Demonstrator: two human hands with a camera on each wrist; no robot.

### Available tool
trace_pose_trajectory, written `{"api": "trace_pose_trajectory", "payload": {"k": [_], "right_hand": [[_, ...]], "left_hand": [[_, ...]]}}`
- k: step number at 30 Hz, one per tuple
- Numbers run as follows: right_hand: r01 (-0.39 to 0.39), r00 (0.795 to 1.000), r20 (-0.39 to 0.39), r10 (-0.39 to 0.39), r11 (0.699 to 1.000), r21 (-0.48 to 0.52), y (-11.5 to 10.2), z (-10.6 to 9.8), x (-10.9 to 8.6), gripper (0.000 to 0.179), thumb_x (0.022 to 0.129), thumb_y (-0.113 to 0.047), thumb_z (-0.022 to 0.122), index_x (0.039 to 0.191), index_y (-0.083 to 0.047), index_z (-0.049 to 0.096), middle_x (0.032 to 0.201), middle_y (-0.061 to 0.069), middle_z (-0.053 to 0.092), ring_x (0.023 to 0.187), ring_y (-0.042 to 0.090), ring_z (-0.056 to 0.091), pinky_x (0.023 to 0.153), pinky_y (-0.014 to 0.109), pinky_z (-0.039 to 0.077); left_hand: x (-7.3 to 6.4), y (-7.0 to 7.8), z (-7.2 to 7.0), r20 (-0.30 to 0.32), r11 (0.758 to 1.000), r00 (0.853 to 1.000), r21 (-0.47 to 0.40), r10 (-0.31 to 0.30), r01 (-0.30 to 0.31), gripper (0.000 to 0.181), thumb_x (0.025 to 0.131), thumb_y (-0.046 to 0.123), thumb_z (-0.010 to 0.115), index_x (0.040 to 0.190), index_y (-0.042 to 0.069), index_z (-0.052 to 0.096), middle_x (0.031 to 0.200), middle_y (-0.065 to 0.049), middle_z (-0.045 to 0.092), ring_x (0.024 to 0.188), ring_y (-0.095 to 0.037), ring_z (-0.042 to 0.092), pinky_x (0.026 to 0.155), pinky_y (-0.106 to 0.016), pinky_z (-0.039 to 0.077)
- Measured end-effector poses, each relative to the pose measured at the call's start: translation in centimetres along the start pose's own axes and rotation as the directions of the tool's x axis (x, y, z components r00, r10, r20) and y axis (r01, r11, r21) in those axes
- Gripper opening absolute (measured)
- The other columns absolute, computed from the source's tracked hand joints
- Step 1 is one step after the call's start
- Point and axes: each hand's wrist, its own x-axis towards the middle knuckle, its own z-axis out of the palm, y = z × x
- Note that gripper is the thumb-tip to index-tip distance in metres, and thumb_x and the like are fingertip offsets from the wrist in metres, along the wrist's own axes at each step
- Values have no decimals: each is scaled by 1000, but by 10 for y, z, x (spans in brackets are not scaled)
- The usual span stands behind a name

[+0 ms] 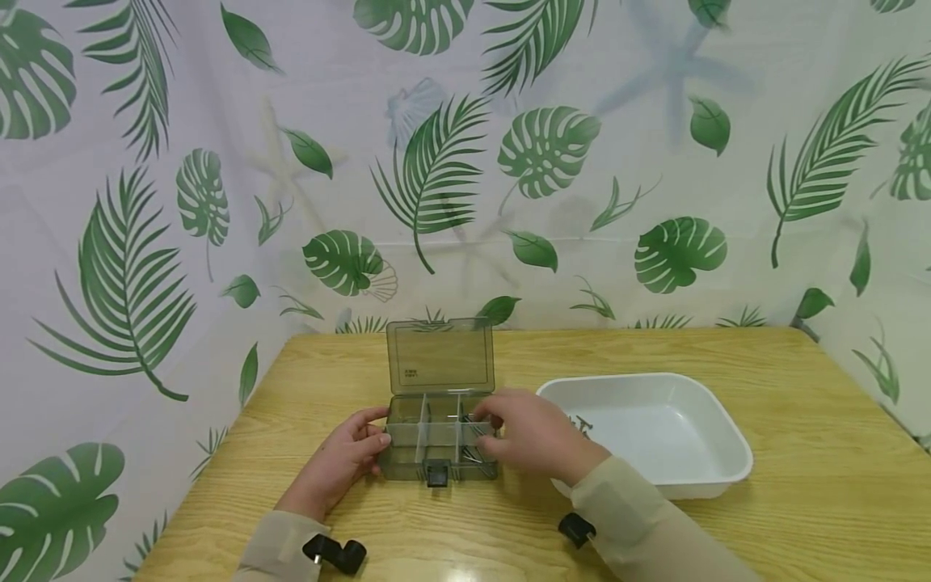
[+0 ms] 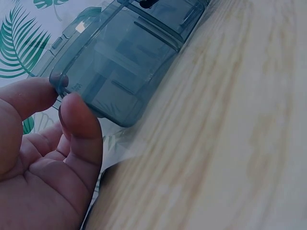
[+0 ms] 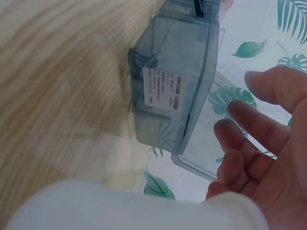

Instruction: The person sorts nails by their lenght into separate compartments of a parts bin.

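Note:
A grey see-through divided box [image 1: 439,453] stands on the table with its lid [image 1: 441,356] raised at the back. Thin metal pieces, like screws or nails [image 1: 473,457], lie in its right-hand compartments. At the box's left end, my left hand [image 1: 345,457] grips the wall between thumb and fingers; the left wrist view shows the fingertips at the box edge. My right hand [image 1: 534,432] hovers over the right compartments, fingers bent loosely. In the right wrist view, nothing shows between its parted thumb and fingertips. A white label [image 3: 165,88] is on the box's side.
A white plastic tray [image 1: 727,432] sits right of the box, partly behind my right forearm. Small screw-like pieces [image 1: 584,423] lie at its left end. Leaf-print cloth [image 1: 465,178] hangs behind the wooden table [image 1: 349,368] and at both sides.

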Motion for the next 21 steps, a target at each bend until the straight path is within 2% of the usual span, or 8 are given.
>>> {"api": "trace_pose_trajectory", "payload": {"k": [3, 10, 21], "right_hand": [[1, 1000, -21, -1, 1000, 1, 5, -1, -3, 26, 84, -32, 65, 109, -24, 66, 100, -8, 60, 87, 10, 54, 71, 29, 46], [-20, 998, -64, 19, 1000, -12, 18, -10, -14, 25, 84, -32, 66, 108, -26, 65, 94, -10, 55, 86, 11, 53, 71, 30, 45], [-72, 995, -67, 70, 997, -28, 43, -20, -29, 24, 84, -32, 65, 107, -26, 63, 91, -12, 51, 77, 8, 50, 67, 29, 44]], "left_hand": [[2, -2, -1, -1, 1000, 1000, 8, 6, -6, 48, 94, 9, 56, 139, 11, 40, 101, -12, 49, 77, -24, 47, 60, -32, 49], [3, -3, -2, 6, 1000, 1000, 14, 9, -10, 49, 94, 11, 57, 139, 10, 39, 101, -12, 48, 73, -20, 46, 59, -31, 49], [0, 2, -2, 29, 1000, 1000, 11, -4, 4, 51, 95, 12, 55, 142, 8, 35, 103, -11, 48, 70, -19, 47, 59, -32, 49]]}}
